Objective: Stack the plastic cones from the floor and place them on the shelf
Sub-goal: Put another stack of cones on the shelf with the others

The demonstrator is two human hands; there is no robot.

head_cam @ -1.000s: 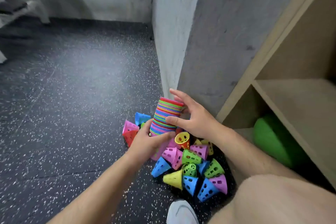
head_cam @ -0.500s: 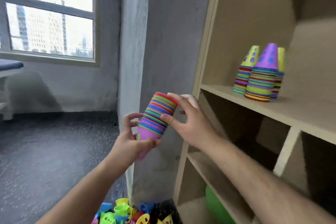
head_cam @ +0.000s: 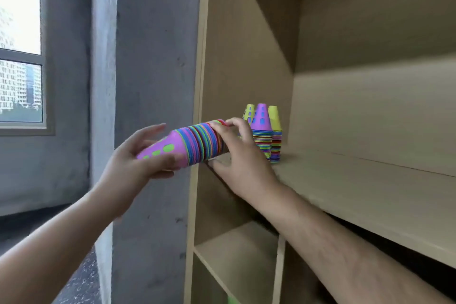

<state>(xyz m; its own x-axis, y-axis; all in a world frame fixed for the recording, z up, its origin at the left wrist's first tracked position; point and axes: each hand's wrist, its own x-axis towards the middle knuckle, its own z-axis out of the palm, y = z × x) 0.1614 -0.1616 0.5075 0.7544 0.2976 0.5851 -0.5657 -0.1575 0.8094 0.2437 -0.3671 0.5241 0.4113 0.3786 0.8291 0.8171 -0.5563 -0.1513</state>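
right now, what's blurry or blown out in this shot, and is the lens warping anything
In the head view the window is largely blown out; the left hand and the cone stack it grips are soft with motion blur, the three stacks on the shelf crisper; the wide lens makes the shelf's upright lean.

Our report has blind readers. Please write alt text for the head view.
A left hand and a right hand hold a stack of coloured cones sideways at the edge of a wooden shelf; three cone stacks stand upright on it.
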